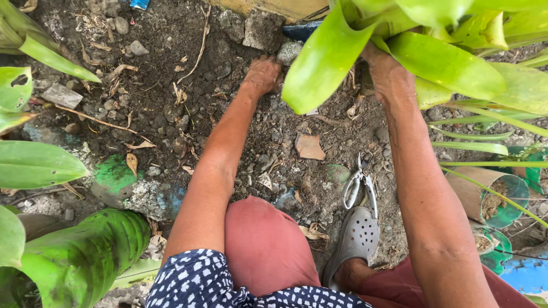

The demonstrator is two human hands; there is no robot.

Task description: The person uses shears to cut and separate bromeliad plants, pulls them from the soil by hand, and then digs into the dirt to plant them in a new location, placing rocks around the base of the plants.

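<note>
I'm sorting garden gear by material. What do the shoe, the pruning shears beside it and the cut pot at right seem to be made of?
The grey clog looks like moulded foam or rubber: matte, one piece, with punched holes. The pruning shears look like bare metal, going by the silvery shine on the handles. The cut pot holding soil seems to be thin plastic, green inside and tan outside; that is less sure.

Stony soil, pruning shears, dry leaves
</note>
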